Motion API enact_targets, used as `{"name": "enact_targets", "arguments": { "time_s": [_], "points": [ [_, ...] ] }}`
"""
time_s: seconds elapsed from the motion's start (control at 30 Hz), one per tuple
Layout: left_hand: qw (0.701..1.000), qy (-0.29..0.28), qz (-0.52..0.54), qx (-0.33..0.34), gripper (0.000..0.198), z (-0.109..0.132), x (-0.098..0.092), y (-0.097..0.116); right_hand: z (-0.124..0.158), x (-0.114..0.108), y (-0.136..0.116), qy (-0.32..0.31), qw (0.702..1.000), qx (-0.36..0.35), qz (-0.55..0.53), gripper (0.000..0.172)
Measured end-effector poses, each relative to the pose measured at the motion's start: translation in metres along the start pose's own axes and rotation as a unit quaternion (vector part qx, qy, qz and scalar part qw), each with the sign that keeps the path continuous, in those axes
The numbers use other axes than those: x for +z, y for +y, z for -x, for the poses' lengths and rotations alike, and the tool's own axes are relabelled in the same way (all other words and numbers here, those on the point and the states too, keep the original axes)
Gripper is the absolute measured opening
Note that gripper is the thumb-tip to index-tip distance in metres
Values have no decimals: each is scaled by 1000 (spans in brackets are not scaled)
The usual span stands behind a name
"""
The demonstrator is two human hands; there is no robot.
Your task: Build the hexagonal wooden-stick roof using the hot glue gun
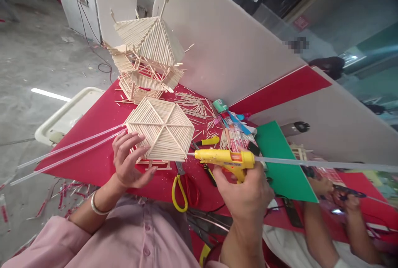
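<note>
My right hand (pixel 245 193) is wrapped round a yellow glue gun (pixel 217 158) with a long clear glue stick (pixel 311 163) running out of its back. The gun's nozzle points left, at the lower right corner of a hexagonal stick panel (pixel 161 129) with ribs meeting at its centre. My left hand (pixel 129 158) has its fingers spread at the panel's lower left edge; whether they touch it is hard to tell. A stick frame shows beneath the panel. Behind it stands a tiered pavilion (pixel 149 52) of the same pale sticks.
Scissors with yellow and red handles (pixel 179 193) lie near the table's (pixel 90 147) front edge. Loose sticks (pixel 192 104), a yellow-handled tool (pixel 210 140) and a green board (pixel 280 160) lie right. Two clear glue sticks (pixel 74 143) jut left. Another person's hands (pixel 351 197) hold a tool at far right.
</note>
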State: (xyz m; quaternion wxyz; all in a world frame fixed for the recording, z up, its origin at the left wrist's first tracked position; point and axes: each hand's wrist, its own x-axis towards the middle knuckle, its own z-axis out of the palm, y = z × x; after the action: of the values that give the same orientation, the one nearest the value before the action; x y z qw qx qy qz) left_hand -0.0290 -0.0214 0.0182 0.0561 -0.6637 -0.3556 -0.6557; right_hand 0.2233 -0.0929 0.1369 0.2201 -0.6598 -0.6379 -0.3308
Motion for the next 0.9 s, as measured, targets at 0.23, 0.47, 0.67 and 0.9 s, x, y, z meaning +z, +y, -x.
{"name": "enact_targets", "arguments": {
  "time_s": [0.23,0.47,0.67,0.9],
  "points": [
    [1000,-11,13,-3,36,1,0,1,-11,-4,-9,-10,995,-79,56,48],
    [1000,-18,23,0,35,0,-2,2,-16,-12,-13,4,992,-99,80,45],
    [1000,-22,23,0,34,0,-3,2,-17,-10,-13,6,990,-109,91,45],
    [999,-28,18,-7,33,3,-2,1,-16,-8,-12,8,991,-99,95,45]
  ]
}}
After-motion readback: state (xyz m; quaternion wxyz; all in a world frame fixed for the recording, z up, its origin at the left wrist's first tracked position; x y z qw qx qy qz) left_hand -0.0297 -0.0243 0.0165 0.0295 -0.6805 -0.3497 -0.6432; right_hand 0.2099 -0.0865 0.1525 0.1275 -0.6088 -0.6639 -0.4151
